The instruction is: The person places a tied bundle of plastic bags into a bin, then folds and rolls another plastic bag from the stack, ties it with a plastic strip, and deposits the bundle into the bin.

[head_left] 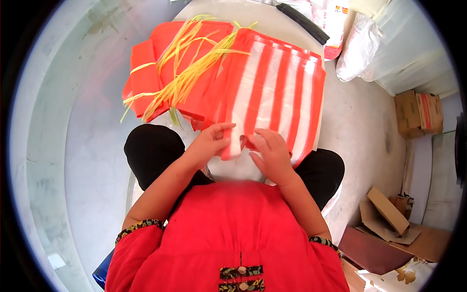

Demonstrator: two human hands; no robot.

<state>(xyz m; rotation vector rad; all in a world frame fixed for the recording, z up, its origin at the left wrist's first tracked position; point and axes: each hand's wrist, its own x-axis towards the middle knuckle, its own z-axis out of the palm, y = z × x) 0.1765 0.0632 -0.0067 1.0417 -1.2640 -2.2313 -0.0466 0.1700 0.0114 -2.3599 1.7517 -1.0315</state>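
A stack of red-and-white striped plastic bags (277, 87) lies flat in front of me, its near edge between my knees. My left hand (211, 143) is at the near left corner, thumb and fingers bent around the plastic. My right hand (272, 155) grips the near edge just to the right, fingers curled. Between the hands the edge has a small notch, with a twisted bit of red plastic in it. Folded orange-red plastic bags (202, 63) lie to the left, touching the striped stack. A loose bundle of yellow plastic ties (189, 78) is spread across them.
The bags rest on a pale round-edged surface (219, 9). A black rolled item (304, 23) lies at its far right, beside white sacks (360, 46). A cardboard box (418, 114) stands right; opened cardboard (389, 214) lies near right. My knees flank the stack.
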